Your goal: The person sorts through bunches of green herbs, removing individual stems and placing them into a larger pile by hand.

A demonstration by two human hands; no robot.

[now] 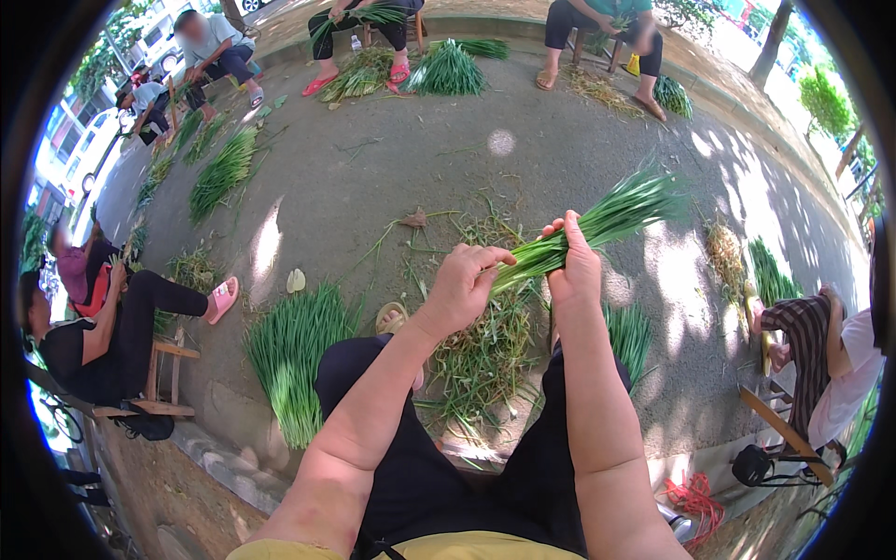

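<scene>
A bunch of garlic chives [630,206] lies slantwise in my right hand [577,262], leaf tips towards the upper right. My right fingers wrap around its middle, with the thumb raised along the near side. At the pale stalk ends, the thumb and forefinger of my left hand [462,287] close on the stems. Below both hands, a loose heap of trimmed leaves and yellowed scraps [483,350] covers the ground between my legs. A large pile of chives [301,357] sits beside my left leg. Another pile [626,336] shows partly behind my right forearm.
Several people sit around on low stools, with chive piles [448,70] and scraps at their feet. A wooden stool [164,378] stands at left. Red plastic ties [696,500] and a black bag [752,465] lie at lower right. A kerb [217,455] runs behind me.
</scene>
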